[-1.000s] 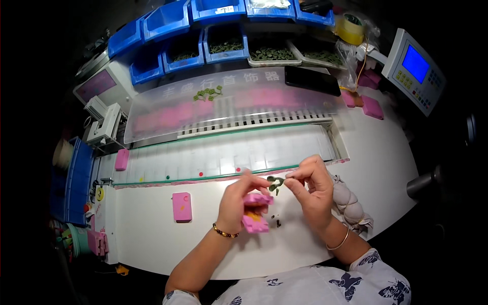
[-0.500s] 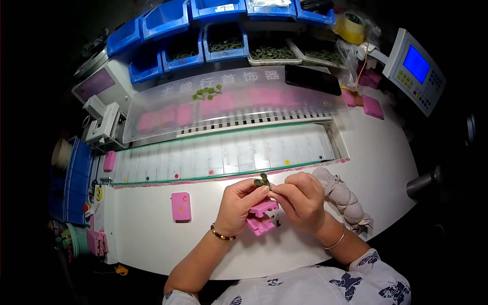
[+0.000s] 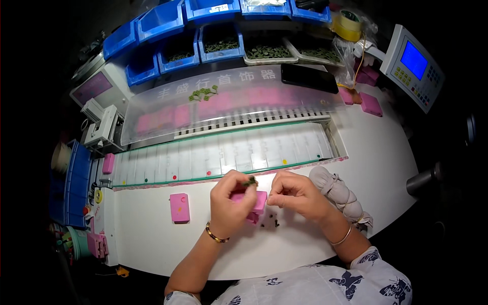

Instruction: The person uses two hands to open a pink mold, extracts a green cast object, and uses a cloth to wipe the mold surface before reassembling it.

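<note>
My left hand [image 3: 231,203] is closed round a small dark green piece [image 3: 249,181], whose exact kind I cannot make out, pinched between thumb and fingers. Just behind that hand, partly hidden by it, are pink mould-like blocks [image 3: 260,202] on the white table. My right hand [image 3: 297,195] has its thumb and forefinger pressed together beside the upper pink block; whatever is between the tips is too small to tell. Tiny dark bits [image 3: 276,222] lie on the table between my wrists.
Another pink block [image 3: 179,208] lies to the left. Beyond my hands runs a long glass-covered bed [image 3: 218,155], then a clear cover [image 3: 147,119] with green pieces [image 3: 204,93] and a black phone [image 3: 309,78]. Blue bins [image 3: 221,43] stand behind. A tied cloth roll [image 3: 339,193] lies right.
My hands have moved apart. The left has shifted left with the green piece, now more hidden in its fingers; the right has drawn its pinched fingertips down and away.
</note>
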Tool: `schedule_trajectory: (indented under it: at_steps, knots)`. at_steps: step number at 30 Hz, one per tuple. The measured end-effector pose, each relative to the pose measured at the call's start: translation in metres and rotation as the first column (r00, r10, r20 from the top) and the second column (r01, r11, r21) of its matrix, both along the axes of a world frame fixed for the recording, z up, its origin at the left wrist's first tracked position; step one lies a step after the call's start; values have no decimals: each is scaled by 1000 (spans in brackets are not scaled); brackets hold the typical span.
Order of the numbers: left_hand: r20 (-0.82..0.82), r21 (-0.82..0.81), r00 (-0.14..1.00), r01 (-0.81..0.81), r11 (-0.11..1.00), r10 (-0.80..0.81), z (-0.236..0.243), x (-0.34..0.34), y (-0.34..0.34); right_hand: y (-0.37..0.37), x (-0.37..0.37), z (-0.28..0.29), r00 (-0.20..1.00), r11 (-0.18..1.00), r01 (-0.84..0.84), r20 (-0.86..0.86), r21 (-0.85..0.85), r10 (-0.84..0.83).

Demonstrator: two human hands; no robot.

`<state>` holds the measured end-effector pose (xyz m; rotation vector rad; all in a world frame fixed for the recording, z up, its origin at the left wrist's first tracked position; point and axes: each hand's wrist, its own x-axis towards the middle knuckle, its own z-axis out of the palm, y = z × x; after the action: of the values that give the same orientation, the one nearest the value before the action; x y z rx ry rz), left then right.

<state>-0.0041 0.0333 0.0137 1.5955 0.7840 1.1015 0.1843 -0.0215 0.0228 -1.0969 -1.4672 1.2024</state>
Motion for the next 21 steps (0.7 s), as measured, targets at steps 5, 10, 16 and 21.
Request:
schedule_trajectory:
  at_steps: [5,10,16,21]
  knots:
    - [352,-508,926,312,803,-137,6,-12,10,-1,11,3,964,969,-153,187,-194,190]
    - [363,-569,915,367,736,-176,4,-11,8,0,5,11,944,985,66,330,-158,-10]
    - [43,-450,948,301,841,-316,-1,-3,-1,1,4,-3,992,991,96,-73,-95,-103]
    - [-18,-413,935,316,854,-355,-2,0,-5,0,-3,-4,995,998,60,-80,-33,-63]
